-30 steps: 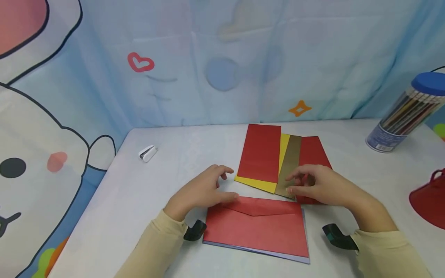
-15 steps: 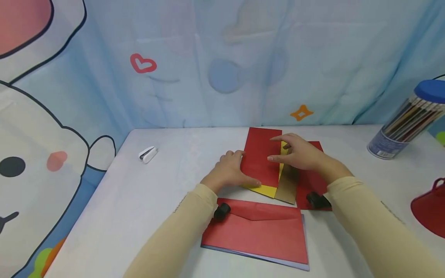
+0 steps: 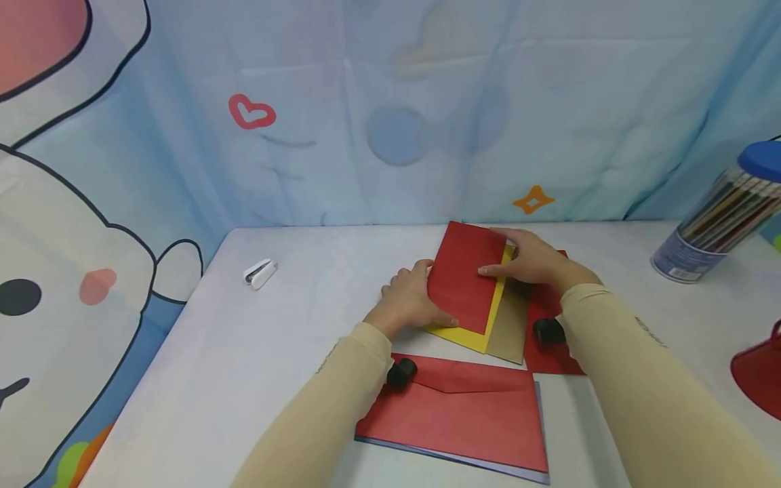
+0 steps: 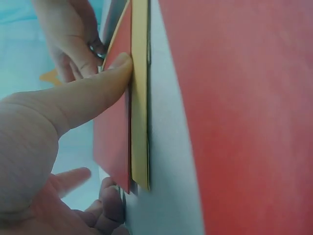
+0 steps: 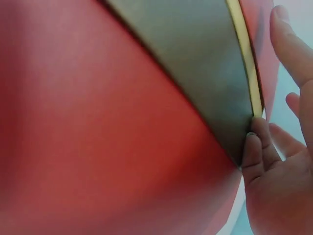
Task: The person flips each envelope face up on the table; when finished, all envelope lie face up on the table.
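Note:
A red envelope (image 3: 466, 271) lies on a yellow envelope (image 3: 465, 337), at a slight tilt to it. Beneath them are a brown-gold envelope (image 3: 509, 325) and another red envelope (image 3: 546, 349). My left hand (image 3: 410, 301) grips the upper red envelope from the left, its thumb on the near edge and its fingers curled by the side. At the far right corner my right hand (image 3: 527, 257) holds that same envelope, thumb on top, fingertips at the edges in the right wrist view. Nearer me lies a red envelope with a pointed flap (image 3: 464, 413), on a pale violet one (image 3: 518, 469).
A white stapler (image 3: 260, 273) lies at the back left of the white table (image 3: 274, 379). A clear tub of pencils with a blue lid (image 3: 716, 217) stands at the back right. Part of a red object (image 3: 759, 369) shows at the right edge.
Both hands have come from the near pile and the brown-gold envelope to the back pile. Over the last half second the upper red and yellow envelopes have shifted right and turned slightly.

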A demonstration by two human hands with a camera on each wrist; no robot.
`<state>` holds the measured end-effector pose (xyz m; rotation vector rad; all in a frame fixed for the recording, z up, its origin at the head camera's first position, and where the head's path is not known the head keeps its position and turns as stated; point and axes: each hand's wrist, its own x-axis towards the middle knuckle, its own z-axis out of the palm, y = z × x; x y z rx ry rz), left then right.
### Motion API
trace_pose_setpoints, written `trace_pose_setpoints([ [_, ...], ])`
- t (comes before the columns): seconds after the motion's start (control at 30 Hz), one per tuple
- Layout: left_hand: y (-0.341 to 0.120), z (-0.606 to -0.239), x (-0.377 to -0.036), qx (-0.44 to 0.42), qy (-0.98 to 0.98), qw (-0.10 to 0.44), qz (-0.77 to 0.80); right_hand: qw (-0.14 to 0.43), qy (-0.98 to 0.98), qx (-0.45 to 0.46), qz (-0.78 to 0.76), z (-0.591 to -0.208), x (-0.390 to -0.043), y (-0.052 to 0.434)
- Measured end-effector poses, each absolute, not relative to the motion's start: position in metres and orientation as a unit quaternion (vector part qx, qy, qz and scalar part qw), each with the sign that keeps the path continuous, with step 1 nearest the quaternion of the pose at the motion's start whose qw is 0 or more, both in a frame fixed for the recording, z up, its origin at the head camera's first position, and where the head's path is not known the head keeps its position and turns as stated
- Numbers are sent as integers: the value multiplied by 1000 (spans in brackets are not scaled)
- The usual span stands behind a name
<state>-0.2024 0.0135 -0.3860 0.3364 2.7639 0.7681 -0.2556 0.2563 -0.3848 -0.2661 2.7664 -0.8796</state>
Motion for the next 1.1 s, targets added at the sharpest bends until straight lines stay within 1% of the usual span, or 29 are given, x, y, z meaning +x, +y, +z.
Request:
trace_pose_setpoints([
  [0.17, 11, -382, -203, 118, 931, 155, 308, 108, 942, -95, -302, -386, -253, 260],
  [0.3, 8, -379, -201, 144, 916, 175, 330, 110, 940, -98, -307, -385, -252, 261],
  [0.5, 0, -371, -195, 188, 921, 177, 292, 115, 939, -105, -306, -382, -249, 262],
  [0.67, -11, -369, -185, 213, 923, 182, 263, 109, 937, -126, -306, -380, -243, 266],
  [0.93, -26, -378, -167, 205, 914, 182, 300, 103, 938, -120, -310, -391, -228, 271],
  [1.1, -30, -388, -162, 205, 905, 185, 322, 96, 947, -126, -278, -397, -225, 267],
])
